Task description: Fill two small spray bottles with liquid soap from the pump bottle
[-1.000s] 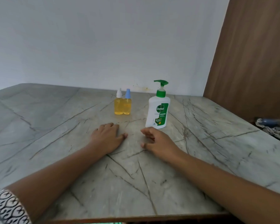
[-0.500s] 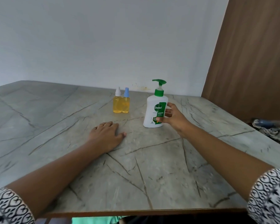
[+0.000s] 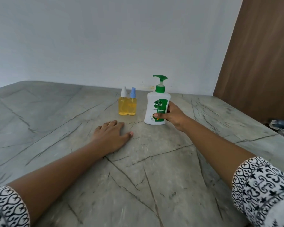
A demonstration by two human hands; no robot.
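The right grip (image 3: 172,115) is closed round the pump bottle (image 3: 155,110), which stands on the table (image 3: 56,128) at 3 o'clock of the two spray bottles (image 3: 123,106) and is best lifted upright, with the flat, empty left grip (image 3: 111,133) free to steady them.

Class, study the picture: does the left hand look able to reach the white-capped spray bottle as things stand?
Probably yes. The left hand lies flat on the table, short of the white-capped spray bottle, with only bare tabletop between. The right hand grips the Dettol pump bottle off to the side.
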